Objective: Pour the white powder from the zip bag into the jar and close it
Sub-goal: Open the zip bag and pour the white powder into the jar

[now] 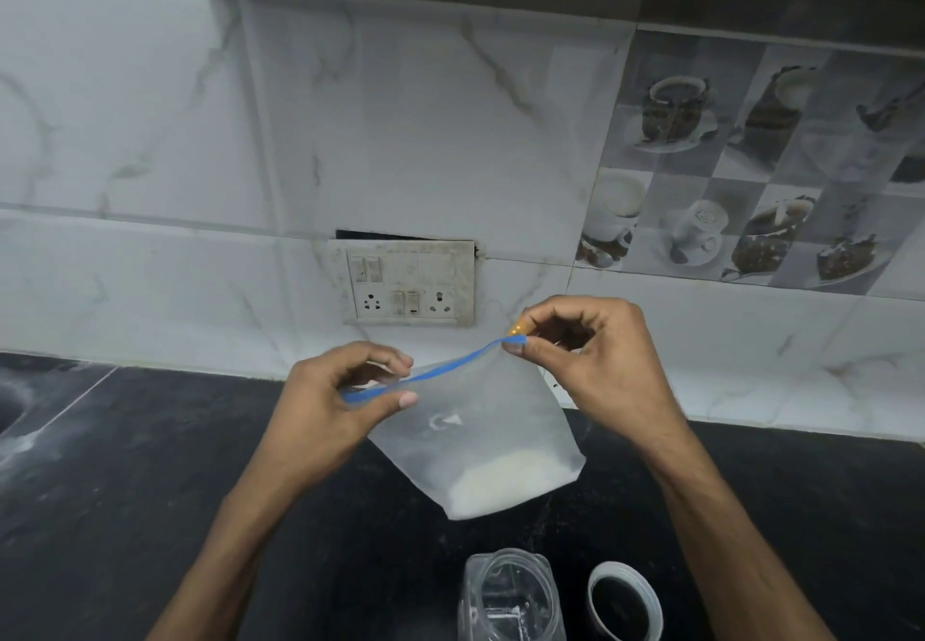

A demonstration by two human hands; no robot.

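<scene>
A clear zip bag [475, 435] with a blue zip strip hangs in the air above the black counter. White powder [505, 483] lies in its bottom corner. My left hand [330, 405] pinches the left end of the zip strip. My right hand [595, 355] pinches the right end, beside a small orange slider. A clear plastic jar [510, 595] stands without its lid on the counter, below the bag at the frame's bottom edge. Its lid [623, 600], white-rimmed, lies just to the right of it.
The black stone counter [125, 490] runs along a white marble-tiled wall. A switch and socket panel [408, 282] sits on the wall behind the bag. A sink edge [10, 405] shows at the far left. Picture tiles with cups cover the right wall.
</scene>
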